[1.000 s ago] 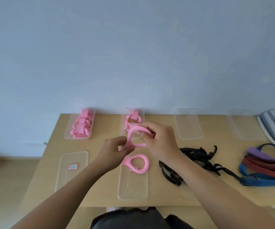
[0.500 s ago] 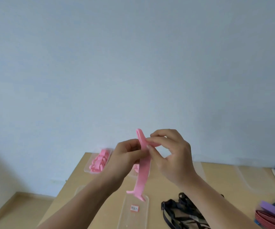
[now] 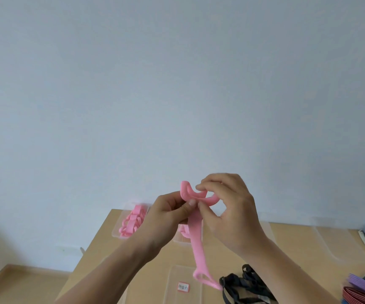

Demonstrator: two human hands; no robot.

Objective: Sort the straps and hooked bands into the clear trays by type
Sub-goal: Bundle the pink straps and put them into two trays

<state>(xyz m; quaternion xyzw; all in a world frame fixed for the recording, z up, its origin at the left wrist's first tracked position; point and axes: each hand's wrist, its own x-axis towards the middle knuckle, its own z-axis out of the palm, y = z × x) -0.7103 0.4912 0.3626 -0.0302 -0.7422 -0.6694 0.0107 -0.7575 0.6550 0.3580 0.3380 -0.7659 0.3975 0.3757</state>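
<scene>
Both hands are lifted clear of the tabletop [image 3: 102, 249] and held close together, working one pink strap [image 3: 196, 240] between them. The left hand [image 3: 168, 213] pinches the strap near its upper end with thumb and forefinger. The right hand [image 3: 232, 216], just beside it, has its fingers curled and grips the strap's top, which bends into a short curve between the two hands. The rest of the strap hangs straight down below them. Its looped lower end dangles over a clear tray [image 3: 175, 277] that carries a small label [image 3: 183, 286]; whether the loop touches the tray, I cannot tell.

Below the right wrist lies a heap of black straps [image 3: 245, 286]. Beyond the left hand sits a far tray [image 3: 117, 235] filled with pink pieces. Another tray behind the hands is mostly hidden. Out past the right forearm are an empty tray [image 3: 330, 244] and some purple and red bands [image 3: 361, 290].
</scene>
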